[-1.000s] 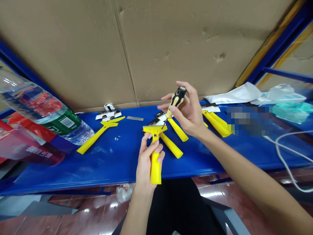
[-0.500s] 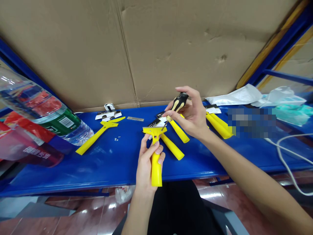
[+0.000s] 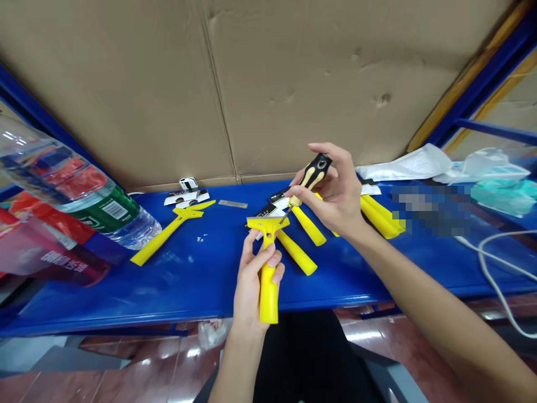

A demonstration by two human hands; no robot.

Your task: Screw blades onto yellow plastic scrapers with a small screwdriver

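Note:
My left hand (image 3: 257, 274) is closed around a yellow scraper (image 3: 269, 296), holding it upright with its blade edge at the top. In my right hand (image 3: 335, 196) is a black and cream screwdriver (image 3: 311, 174), gripped by the handle between thumb and fingers. Its shaft slants down to the right side of the scraper's head, where the tip meets or nearly meets it. Left of these lie a yellow scraper with its head opened apart (image 3: 168, 235), a flat metal blade (image 3: 233, 204) and a few tiny screws (image 3: 200, 239).
More yellow scrapers (image 3: 308, 226) lie behind my hands on the blue table (image 3: 176, 291). A large water bottle (image 3: 104, 201) and a red cup (image 3: 54, 252) stand at left. Plastic bags (image 3: 406, 162) and a white cable (image 3: 486, 263) are at right. Cardboard (image 3: 293, 84) rises behind.
My right hand and the screwdriver's handle have shifted slightly to the right, and the handle has turned a little. The tip stays at the scraper's head; my left hand keeps its hold.

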